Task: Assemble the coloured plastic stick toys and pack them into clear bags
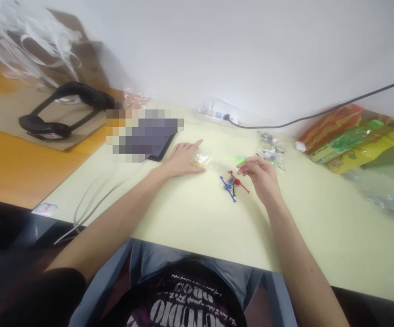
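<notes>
My left hand lies spread on the pale table, thumb and fingers apart around a small clear plastic bag with yellow bits in it. My right hand is over the table with its fingers curled together; what they hold, if anything, is too small and blurred to make out. Close to its fingertips shows a bright green piece. Between the hands sits a little cluster of plastic parts, with a blue arrow-like piece, a red piece and a grey round part.
Several small bagged parts lie beyond my right hand. A dark tablet is at the left, near loose white cables. A power strip with a black cord runs along the wall. Snack packaging stands at the right.
</notes>
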`<state>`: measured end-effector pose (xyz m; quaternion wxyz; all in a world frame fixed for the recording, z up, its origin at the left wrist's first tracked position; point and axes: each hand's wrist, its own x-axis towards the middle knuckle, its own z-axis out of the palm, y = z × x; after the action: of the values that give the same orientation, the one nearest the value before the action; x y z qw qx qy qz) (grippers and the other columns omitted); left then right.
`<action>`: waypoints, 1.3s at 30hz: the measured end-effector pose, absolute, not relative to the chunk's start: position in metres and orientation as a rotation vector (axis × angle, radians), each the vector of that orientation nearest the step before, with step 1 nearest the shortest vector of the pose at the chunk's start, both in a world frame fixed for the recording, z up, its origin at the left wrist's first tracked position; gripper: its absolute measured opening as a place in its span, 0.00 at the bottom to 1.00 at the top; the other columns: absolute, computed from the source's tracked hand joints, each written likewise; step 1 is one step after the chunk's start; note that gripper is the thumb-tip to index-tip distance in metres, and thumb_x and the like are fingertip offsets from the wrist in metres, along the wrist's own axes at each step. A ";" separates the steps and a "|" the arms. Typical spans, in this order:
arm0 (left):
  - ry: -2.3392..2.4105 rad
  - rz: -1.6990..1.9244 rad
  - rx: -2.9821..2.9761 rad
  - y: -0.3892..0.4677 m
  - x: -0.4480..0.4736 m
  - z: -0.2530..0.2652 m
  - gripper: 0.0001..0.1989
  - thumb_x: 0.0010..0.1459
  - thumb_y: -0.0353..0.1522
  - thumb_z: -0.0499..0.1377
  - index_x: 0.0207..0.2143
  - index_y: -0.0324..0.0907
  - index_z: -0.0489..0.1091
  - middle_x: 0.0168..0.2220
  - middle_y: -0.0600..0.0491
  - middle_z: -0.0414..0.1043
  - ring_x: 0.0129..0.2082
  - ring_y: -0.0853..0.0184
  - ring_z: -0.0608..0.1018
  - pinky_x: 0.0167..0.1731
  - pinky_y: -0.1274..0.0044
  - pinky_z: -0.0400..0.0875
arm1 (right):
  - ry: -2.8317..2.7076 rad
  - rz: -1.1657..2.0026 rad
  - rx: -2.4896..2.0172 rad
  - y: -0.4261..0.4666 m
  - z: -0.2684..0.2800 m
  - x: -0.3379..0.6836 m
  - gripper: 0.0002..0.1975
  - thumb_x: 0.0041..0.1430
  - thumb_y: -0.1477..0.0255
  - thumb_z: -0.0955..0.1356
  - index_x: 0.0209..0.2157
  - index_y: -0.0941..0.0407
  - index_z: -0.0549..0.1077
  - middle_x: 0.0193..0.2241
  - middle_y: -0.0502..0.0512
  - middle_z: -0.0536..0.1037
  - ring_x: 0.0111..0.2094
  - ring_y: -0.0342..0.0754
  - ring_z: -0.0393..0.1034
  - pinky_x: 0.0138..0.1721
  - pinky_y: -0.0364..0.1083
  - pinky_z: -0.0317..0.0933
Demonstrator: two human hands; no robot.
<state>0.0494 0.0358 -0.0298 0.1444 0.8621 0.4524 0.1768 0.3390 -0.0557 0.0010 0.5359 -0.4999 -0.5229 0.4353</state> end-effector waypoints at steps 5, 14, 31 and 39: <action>1.298 0.516 2.488 0.036 0.047 -0.030 0.56 0.53 0.55 0.65 0.76 0.47 0.45 0.64 0.44 0.68 0.66 0.47 0.65 0.67 0.60 0.52 | -1.367 0.869 -1.264 -0.057 0.000 0.340 0.12 0.60 0.61 0.72 0.40 0.53 0.72 0.30 0.53 0.83 0.33 0.51 0.80 0.36 0.48 0.66; 1.264 0.519 2.489 0.035 0.045 -0.028 0.59 0.50 0.55 0.68 0.76 0.48 0.44 0.64 0.46 0.68 0.67 0.47 0.64 0.68 0.61 0.53 | -1.519 0.749 -1.428 -0.038 -0.004 0.334 0.13 0.59 0.59 0.71 0.35 0.54 0.70 0.33 0.60 0.85 0.34 0.53 0.80 0.37 0.49 0.66; 1.224 0.515 2.502 0.033 0.045 -0.027 0.57 0.51 0.55 0.67 0.76 0.48 0.46 0.64 0.46 0.68 0.65 0.47 0.65 0.67 0.60 0.53 | -1.948 0.944 -1.326 0.013 -0.019 0.293 0.11 0.51 0.63 0.74 0.32 0.56 0.85 0.32 0.57 0.83 0.30 0.49 0.71 0.35 0.48 0.63; 1.215 0.526 2.487 0.033 0.045 -0.028 0.57 0.51 0.55 0.66 0.76 0.49 0.46 0.64 0.47 0.68 0.66 0.47 0.64 0.68 0.59 0.53 | -1.994 1.015 -1.301 0.015 -0.022 0.286 0.10 0.53 0.69 0.73 0.35 0.56 0.86 0.35 0.55 0.85 0.35 0.53 0.76 0.40 0.50 0.68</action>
<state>0.0450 0.0329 -0.0281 0.1614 0.8710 0.4258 0.1843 0.2859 0.0154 -0.0224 0.2732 -0.4835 -0.7411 0.3773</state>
